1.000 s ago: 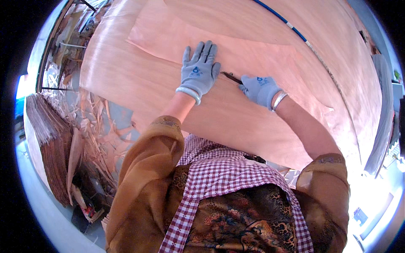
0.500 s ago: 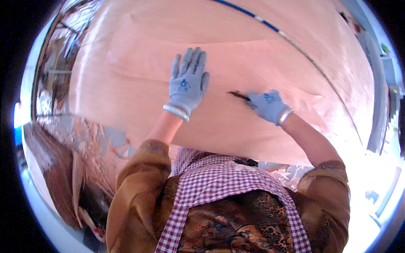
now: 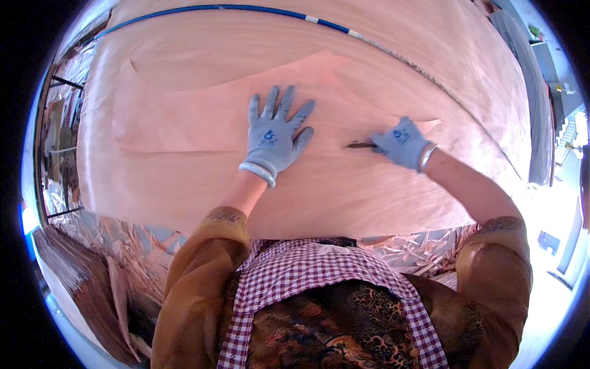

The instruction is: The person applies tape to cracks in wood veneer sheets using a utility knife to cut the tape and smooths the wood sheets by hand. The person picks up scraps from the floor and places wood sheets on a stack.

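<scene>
Left hand (image 3: 276,138) rests spread, grasping nothing, on thin sheet (image 3: 190,117); right hand (image 3: 401,144), nearer right edge of worktop (image 3: 319,206), grips dark tool (image 3: 360,146).

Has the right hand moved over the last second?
Yes, rightward: against the white band on the blue rod, the right hand was left of it and now is right of it. The view also turned, so how far is uncertain.

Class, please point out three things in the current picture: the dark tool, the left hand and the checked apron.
Dark tool (image 3: 360,146): head view, the part jutting from the right hand (image 3: 402,144).
Left hand (image 3: 273,138): head view, its back.
Checked apron (image 3: 326,264): head view, its cloth.
</scene>
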A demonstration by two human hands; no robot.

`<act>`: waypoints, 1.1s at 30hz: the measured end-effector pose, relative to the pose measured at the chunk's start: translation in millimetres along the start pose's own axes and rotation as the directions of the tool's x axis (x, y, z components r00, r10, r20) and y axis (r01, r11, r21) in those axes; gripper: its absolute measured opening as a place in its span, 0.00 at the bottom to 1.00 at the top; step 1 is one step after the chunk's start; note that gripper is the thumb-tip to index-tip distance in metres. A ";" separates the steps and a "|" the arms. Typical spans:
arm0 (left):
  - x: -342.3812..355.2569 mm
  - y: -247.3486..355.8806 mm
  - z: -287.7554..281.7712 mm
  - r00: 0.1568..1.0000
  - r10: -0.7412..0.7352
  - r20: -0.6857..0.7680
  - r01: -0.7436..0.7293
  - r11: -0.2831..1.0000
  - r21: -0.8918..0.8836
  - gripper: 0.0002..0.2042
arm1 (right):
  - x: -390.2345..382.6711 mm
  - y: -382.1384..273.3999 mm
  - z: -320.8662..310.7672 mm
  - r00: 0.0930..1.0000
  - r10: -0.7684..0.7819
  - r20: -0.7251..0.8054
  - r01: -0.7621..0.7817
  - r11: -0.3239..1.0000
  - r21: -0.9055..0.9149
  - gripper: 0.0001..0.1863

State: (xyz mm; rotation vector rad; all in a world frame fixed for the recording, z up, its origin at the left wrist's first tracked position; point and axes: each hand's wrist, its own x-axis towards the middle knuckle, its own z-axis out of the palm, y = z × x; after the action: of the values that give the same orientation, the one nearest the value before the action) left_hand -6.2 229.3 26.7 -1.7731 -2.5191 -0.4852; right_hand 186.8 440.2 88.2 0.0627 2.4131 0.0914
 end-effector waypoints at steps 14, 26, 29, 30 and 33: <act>-0.3 -4.0 -3.3 1.000 -0.015 -0.021 0.012 0.988 -0.151 0.24 | -67.1 121.5 26.9 0.867 0.390 -0.310 -0.245 0.875 0.417 0.12; -11.8 -14.7 1.7 0.993 -0.071 -0.096 0.046 0.970 -0.241 0.21 | 192.4 -110.5 -187.8 0.928 -0.153 -0.339 0.260 0.919 0.296 0.15; -11.3 -15.9 4.5 0.990 -0.072 -0.118 0.039 0.965 -0.260 0.20 | 229.1 -143.1 -208.3 0.922 -0.227 -0.312 0.253 0.966 0.046 0.14; -12.3 -15.8 5.8 0.991 -0.070 -0.113 0.041 0.969 -0.245 0.20 | 237.8 -149.4 -209.3 0.916 -0.265 -0.302 0.263 0.964 -0.049 0.15; -13.4 -15.0 8.5 0.990 -0.079 -0.119 0.047 0.967 -0.251 0.20 | 249.7 -156.1 -210.6 0.904 -0.300 -0.306 0.278 0.954 -0.116 0.14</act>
State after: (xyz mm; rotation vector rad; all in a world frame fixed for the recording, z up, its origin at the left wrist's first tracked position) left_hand -14.0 214.6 12.4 -1.6742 -2.5252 -0.9230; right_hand -142.8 292.0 67.1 -0.3710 2.7112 0.0509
